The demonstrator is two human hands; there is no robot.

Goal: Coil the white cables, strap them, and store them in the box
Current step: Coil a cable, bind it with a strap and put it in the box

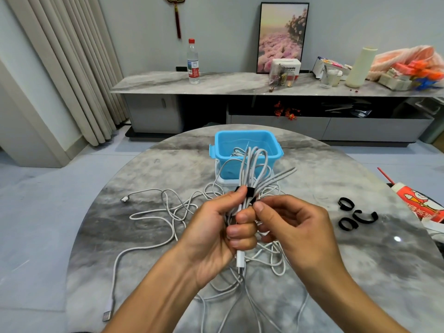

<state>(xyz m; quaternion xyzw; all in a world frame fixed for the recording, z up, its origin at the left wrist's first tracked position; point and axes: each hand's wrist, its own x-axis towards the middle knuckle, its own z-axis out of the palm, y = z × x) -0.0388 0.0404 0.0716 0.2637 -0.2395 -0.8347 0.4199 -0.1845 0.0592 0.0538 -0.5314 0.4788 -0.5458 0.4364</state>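
Coiled white cable gripped by left hand; right hand pinches its black strap

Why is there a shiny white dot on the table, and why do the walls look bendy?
Head view: the dot is glare, probably a lamp reflecting off the polished table. Head view: the wide-angle lens bends straight lines near the edges, so the curtain leans and the shelf curves. Head view: the hands, left and right, and the cable bundle look sharp.
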